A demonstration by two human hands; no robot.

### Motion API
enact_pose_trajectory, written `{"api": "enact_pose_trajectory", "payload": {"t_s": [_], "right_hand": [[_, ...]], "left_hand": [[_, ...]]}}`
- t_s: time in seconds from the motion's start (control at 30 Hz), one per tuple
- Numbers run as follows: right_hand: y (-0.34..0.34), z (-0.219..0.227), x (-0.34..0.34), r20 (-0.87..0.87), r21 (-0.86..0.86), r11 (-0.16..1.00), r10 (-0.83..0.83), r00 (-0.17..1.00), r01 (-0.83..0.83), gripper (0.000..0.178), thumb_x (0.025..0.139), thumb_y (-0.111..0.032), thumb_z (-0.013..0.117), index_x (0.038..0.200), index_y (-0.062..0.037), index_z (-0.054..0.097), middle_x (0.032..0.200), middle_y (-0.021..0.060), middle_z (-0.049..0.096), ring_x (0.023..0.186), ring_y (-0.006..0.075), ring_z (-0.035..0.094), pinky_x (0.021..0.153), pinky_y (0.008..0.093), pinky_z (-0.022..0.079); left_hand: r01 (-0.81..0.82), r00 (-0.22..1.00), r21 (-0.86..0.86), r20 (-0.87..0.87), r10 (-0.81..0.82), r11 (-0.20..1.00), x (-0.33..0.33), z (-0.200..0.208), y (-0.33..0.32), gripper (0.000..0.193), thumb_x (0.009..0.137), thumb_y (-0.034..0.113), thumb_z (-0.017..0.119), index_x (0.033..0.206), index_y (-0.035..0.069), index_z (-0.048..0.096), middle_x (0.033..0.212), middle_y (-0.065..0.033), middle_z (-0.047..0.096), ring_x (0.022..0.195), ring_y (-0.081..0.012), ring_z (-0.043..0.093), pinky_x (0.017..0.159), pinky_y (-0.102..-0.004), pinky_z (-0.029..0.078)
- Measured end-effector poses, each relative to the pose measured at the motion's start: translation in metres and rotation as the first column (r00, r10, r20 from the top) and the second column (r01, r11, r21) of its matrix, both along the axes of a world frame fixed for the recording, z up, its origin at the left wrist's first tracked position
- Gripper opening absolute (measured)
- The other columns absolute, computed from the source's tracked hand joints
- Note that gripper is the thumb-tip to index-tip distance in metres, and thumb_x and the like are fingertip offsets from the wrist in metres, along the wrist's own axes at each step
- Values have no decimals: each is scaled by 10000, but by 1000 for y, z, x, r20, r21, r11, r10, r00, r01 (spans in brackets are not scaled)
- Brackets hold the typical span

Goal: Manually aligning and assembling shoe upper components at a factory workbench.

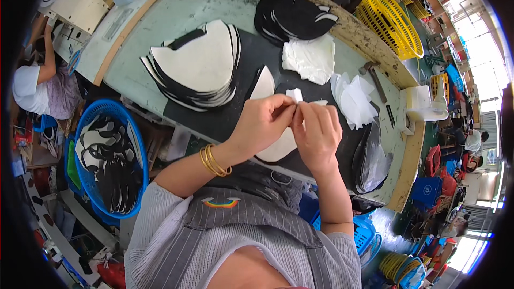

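Observation:
My left hand and my right hand meet over the table's near middle, fingertips pinched together on a small white piece, thin like paper or film. Below them lies a cream shoe-part-shaped piece, partly covered by my hands. To the left a stack of cream pieces with black edges rests on a black mat. Beyond my hands are a crumpled white sheet and a pile of curved black pieces. Thin white pieces are fanned out just right of my right hand.
Dark grey pieces are piled at the table's right. A hammer and a thin black tool lie near a clear plastic container. Left of the table stands a blue basket of cut pieces; another person sits beyond.

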State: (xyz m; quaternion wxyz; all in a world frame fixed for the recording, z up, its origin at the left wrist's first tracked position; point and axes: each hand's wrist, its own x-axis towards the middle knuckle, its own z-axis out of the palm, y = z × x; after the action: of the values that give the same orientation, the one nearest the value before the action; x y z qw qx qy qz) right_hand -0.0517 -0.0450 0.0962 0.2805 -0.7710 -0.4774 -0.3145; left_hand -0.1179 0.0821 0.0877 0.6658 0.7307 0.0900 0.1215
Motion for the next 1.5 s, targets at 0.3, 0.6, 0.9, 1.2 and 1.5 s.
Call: {"api": "enact_pose_trajectory", "payload": {"t_s": [0.3,0.6,0.9,1.2,1.5], "right_hand": [[-2,-4,4,-688,476,862,244,683,172,123,772,89,632,875,25,616,812,38,594,697,76,533,638,196,434],[40,-20,29,-806,347,918,187,562,192,155,892,-138,607,894,17,593,734,2,569,708,74,523,632,241,430],[-24,-42,116,-357,-20,963,-258,898,269,304,787,-157,710,1017,2,590,975,160,611,817,278,601,734,358,486],[-40,-29,-30,-897,435,883,442,0,173,138,919,-35,533,1008,33,614,926,56,651,823,95,598,747,244,468],[-48,-79,-52,-937,324,881,348,-7,345,144,868,-67,612,970,34,625,820,38,647,729,79,604,613,219,488]], "left_hand": [[164,985,-688,155,-77,707,14,-4,-5,122,911,83,574,987,-13,568,903,-61,630,834,-117,627,749,-275,542],[-271,868,-293,338,365,917,18,-20,3,193,924,97,565,804,11,439,737,-26,569,656,-36,569,524,-202,479],[-209,947,-213,201,252,954,-27,-13,41,177,913,109,582,807,25,469,691,-5,549,570,-30,526,483,-180,429],[540,842,-32,24,-540,841,3,-35,45,244,835,161,690,1001,10,593,1008,-37,613,924,-87,560,838,-260,442],[160,921,-413,-264,-286,896,-33,-70,48,153,863,81,644,989,12,591,901,-27,632,793,-72,600,705,-225,517]]}}
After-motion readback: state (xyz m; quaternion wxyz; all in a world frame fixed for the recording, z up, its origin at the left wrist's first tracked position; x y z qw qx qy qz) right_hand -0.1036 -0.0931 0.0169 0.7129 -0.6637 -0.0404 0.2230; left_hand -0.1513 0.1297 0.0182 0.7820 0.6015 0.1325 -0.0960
